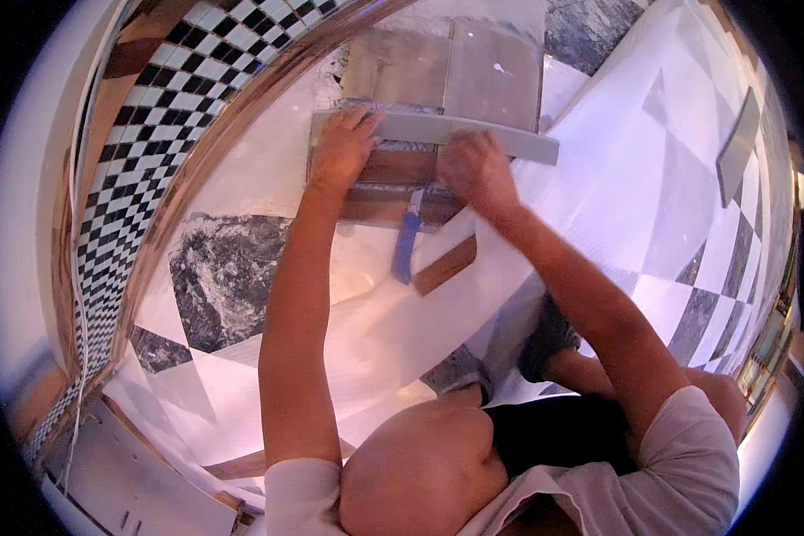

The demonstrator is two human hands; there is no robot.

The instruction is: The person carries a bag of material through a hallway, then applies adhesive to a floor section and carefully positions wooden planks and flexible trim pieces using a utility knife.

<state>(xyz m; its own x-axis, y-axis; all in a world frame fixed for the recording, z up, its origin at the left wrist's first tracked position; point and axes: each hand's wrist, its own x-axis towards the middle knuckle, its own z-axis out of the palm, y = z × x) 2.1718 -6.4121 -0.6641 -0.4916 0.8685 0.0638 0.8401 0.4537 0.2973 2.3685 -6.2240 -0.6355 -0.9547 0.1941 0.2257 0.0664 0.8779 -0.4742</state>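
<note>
A long flat grey strip [523,145] lies crosswise over brown wood-look boards [495,76]. My left hand [345,147] rests on the strip's left end, its fingers stretched out across it. On the strip's near edge, right of the middle, my right hand [476,168] is curled closed and slightly blurred. Whatever may be inside its fingers is hidden. A utility knife with a blue handle [406,243] lies just nearer than the boards, its tip pointing toward them. Beside it sits a short brown offcut [447,265].
A white translucent sheet [590,214] covers much of the black-and-white chequered floor [228,281]. Another grey piece [738,147] lies at the far right. Along the left runs a wall with small checkered tiles [156,121] and a white cable [77,295]. My bent legs are close in front.
</note>
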